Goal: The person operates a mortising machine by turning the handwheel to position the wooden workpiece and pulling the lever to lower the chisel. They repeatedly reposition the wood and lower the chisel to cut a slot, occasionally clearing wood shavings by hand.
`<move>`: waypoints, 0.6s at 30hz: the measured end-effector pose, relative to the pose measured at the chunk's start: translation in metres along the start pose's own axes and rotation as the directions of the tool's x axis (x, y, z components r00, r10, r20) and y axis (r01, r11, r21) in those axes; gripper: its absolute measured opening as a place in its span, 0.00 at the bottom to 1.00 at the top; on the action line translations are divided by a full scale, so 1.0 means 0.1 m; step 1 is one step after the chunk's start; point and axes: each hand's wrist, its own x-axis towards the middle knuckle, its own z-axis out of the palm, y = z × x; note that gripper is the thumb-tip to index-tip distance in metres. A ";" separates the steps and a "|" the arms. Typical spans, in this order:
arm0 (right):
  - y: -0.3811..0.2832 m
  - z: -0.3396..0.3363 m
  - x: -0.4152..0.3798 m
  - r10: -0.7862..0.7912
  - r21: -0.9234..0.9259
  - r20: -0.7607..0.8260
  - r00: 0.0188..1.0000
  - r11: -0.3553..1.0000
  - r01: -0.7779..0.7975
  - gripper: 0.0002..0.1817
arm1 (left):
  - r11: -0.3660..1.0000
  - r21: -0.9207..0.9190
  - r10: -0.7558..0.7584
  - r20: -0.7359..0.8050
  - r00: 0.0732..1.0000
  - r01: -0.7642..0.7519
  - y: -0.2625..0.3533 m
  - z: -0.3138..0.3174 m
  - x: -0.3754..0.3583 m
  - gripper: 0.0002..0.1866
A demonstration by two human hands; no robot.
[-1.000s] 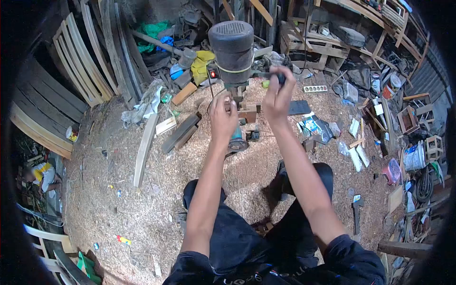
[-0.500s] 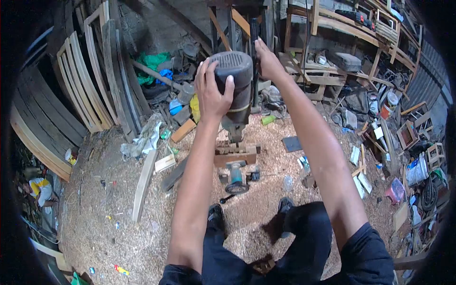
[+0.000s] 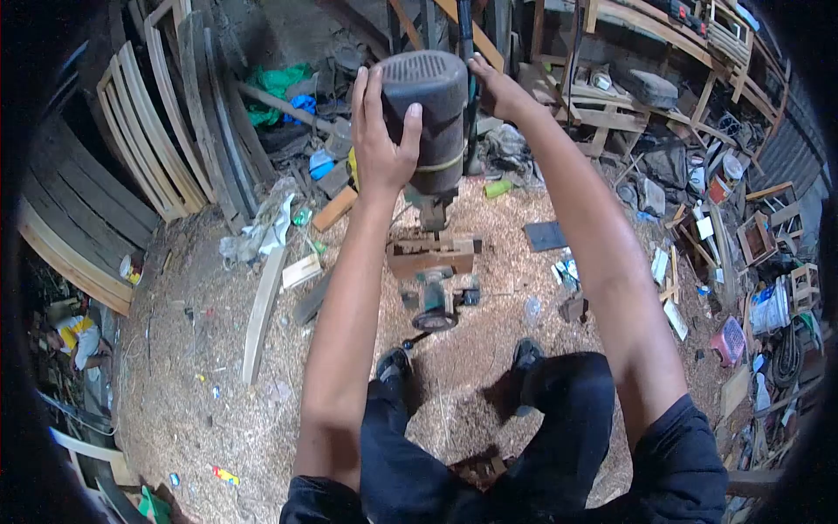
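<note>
My left hand (image 3: 384,144) rests against the left side of a dark motor housing (image 3: 426,113), its fingers and thumb spread. To the right of the motor, my right hand (image 3: 506,92) is at a dark upright bar (image 3: 466,39), fingers pointing up and left; whether it grips anything is hidden. Below the motor, a wooden block (image 3: 432,259) with cut slots sits on a vise (image 3: 434,301) with a round handwheel. The tool tip meets or hangs just over the block; the contact is too small to tell.
Curved boards (image 3: 144,140) lean at the left. A loose plank (image 3: 264,314) lies on the shavings-covered floor (image 3: 209,349). Wooden racks (image 3: 663,44) and clutter stand at the right. Another person (image 3: 80,341) is at the far left edge.
The camera view has shifted. The motor appears larger, and my left hand's fingers have moved from its top onto its left side. My right hand remains near the bar.
</note>
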 end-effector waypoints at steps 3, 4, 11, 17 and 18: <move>-0.45 0.00 -0.44 0.303 0.285 -0.009 0.953 0.914 -0.288 0.40 | 0.993 -0.041 -0.112 0.039 0.993 0.113 0.07 -0.16 -0.22 0.33; -0.58 0.09 -0.68 0.401 0.245 -0.040 0.915 0.892 -0.380 0.36 | 0.988 0.017 -0.155 0.061 0.986 0.155 0.10 -0.25 -0.38 0.31; -1.47 1.60 -3.19 0.544 0.268 0.443 0.712 0.678 -0.685 0.24 | 0.667 0.247 -0.736 0.363 0.571 0.703 -0.08 -0.61 -2.76 0.25; -2.46 1.94 -3.76 0.380 0.359 0.390 0.839 0.776 -0.519 0.30 | 0.475 0.608 -0.867 0.445 0.222 0.636 -0.15 -0.94 -4.37 0.24; -2.53 1.95 -3.73 0.378 0.382 0.400 0.835 0.759 -0.527 0.30 | 0.489 0.593 -0.855 0.473 0.215 0.640 -0.13 -1.01 -4.45 0.24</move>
